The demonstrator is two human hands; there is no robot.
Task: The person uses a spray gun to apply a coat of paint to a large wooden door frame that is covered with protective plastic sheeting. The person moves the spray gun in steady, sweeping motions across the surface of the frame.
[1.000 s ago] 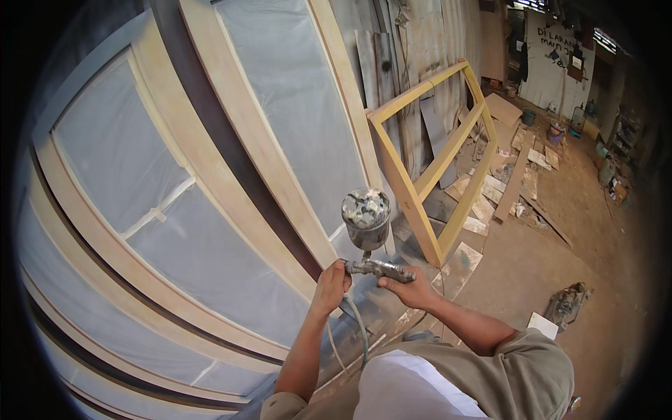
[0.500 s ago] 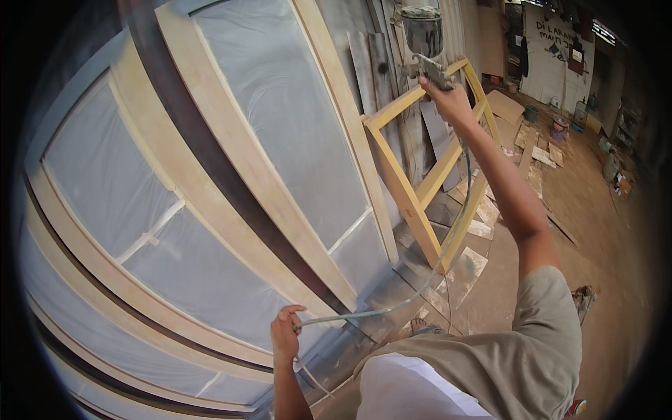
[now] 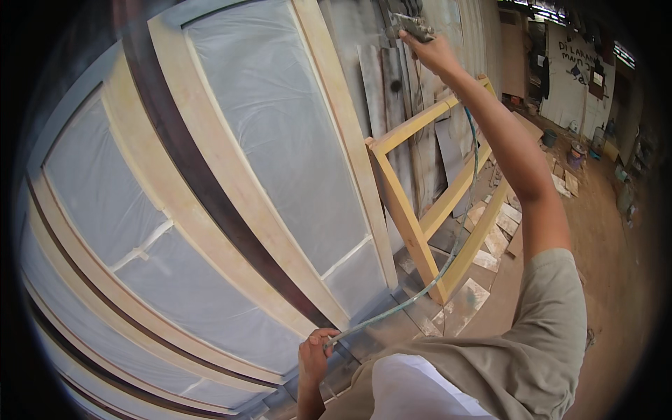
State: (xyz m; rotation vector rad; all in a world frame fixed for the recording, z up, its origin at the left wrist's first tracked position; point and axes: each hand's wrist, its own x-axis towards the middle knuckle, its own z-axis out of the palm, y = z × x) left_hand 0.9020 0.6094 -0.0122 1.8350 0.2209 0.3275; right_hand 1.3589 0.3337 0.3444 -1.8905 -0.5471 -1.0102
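- Since the earlier frames, the right hand point(image 3: 432, 50) has been raised from waist height to the top of the view, the spray gun point(image 3: 411, 26) carried up with it; the left hand point(image 3: 313, 355) has stayed low at the hose.
- Nearest, at the lower edge, a white cloth point(image 3: 413, 392) and a grey-green shirt point(image 3: 532, 350) are seen.
- Just to the left of these, the left hand is clenched around the thin hose point(image 3: 420, 290), with the fingers wrapped over it.
- The hose is led up and to the right from that fist, past the yellow frame, and along the raised right arm toward the gun.
- To the left, a large pale wooden frame point(image 3: 231, 175) with panes covered in masking sheet point(image 3: 280, 126) is leaned upright; a dark strip runs along it.
- Beside it, a smaller yellow wooden frame point(image 3: 399, 203) is stood against grey boards point(image 3: 381, 77).
- Board offcuts point(image 3: 490, 238) are scattered on the dirt floor point(image 3: 609, 245) near its foot.
- At the top, the spray gun is gripped in the closed right hand, held against the grey boards, well above the yellow frame.
- Farther off, buckets point(image 3: 577, 150) are stood near a white wall point(image 3: 574, 84).
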